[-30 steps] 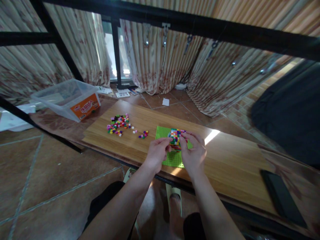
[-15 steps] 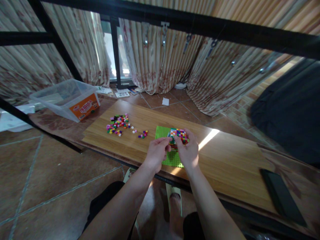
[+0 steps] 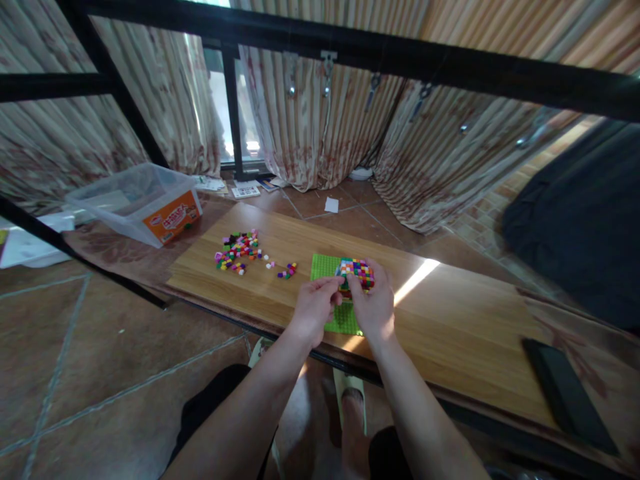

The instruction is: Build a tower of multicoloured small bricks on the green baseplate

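Observation:
A multicoloured block of small toy bricks (image 3: 358, 268) stands on the green studded baseplate (image 3: 324, 265). My right hand (image 3: 375, 303) is wrapped around its right side, the thumb pressing at the front. My left hand (image 3: 316, 303) is closed at the block's left front corner, fingertips pinched together close to the right thumb. Whatever lies between the left fingertips is too small to make out. Both hands cover much of the block's front and part of the baseplate.
Loose small bricks (image 3: 239, 248) lie in a pile on the wooden board (image 3: 450, 320), with a smaller cluster (image 3: 287, 271) nearer the baseplate. A clear plastic bin (image 3: 125, 207) with an orange label stands at the left. A dark flat object (image 3: 567, 393) rests at the right end.
The right thumb and hand have shifted slightly left along the block's front. The left hand stays at the same corner. The whole view has moved a little.

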### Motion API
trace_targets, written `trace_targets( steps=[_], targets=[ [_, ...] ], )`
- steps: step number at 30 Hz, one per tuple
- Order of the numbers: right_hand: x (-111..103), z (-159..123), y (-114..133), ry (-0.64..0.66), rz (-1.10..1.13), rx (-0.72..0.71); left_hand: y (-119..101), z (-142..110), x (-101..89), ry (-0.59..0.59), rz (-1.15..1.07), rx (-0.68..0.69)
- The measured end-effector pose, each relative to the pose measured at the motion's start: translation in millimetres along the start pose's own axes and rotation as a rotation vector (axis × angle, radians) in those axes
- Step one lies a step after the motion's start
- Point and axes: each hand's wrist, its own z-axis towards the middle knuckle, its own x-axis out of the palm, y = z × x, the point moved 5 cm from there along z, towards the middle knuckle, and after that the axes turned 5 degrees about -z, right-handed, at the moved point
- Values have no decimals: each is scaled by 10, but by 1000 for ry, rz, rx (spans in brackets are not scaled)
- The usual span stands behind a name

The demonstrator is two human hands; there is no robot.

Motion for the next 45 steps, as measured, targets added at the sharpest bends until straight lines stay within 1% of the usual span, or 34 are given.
trace_targets(
  steps=[3,5,8,10,11,13,14,17,19,21,24,27,29,30,33,34,35,37,40,45],
  targets=[
    [18,2,-43,14,16,5,-21,10,-23,15,-63,1],
    [-7,7,-76,-14,40,17,-43,24,-37,43,-164,-18],
    [-137,21,-59,-145,86,16,-97,37,-32,117,-403,-58],
    [-252,19,40,-224,123,-34,-151,31,-19,161,-549,-60],
    [-300,10,111,-232,144,-69,-176,23,-12,174,-597,-55],
    [-354,-24,271,-168,197,-131,-216,2,3,195,-641,-41],
    [-360,-52,354,-105,229,-166,-230,-8,10,204,-649,-33],
    [-294,-164,549,153,288,-237,-259,-26,26,235,-663,-3],
    [-224,-230,606,283,282,-250,-271,-29,33,258,-666,20],
    [-165,-262,619,343,258,-244,-276,-30,38,272,-657,35],
    [-118,-267,612,363,226,-222,-271,-38,52,269,-625,33],
    [-121,-259,606,362,218,-223,-266,-42,60,256,-602,32],
    [-147,-242,566,336,226,-214,-248,-22,38,217,-597,26],
    [-163,-226,524,309,232,-194,-226,-3,13,178,-588,11],
    [-212,-154,313,191,270,-75,-125,62,-94,15,-500,-63],
    [-224,-129,234,149,292,-32,-98,78,-120,-18,-466,-77],
    [-229,-105,166,118,316,-2,-81,90,-135,-29,-436,-81],
    [-229,-67,76,89,345,23,-70,99,-133,-7,-380,-63],
    [-228,-36,70,92,302,-25,-64,82,-109,5,-267,-36],
    [-239,-41,221,109,135,-192,-48,31,-64,7,-139,-29]
  ],
)
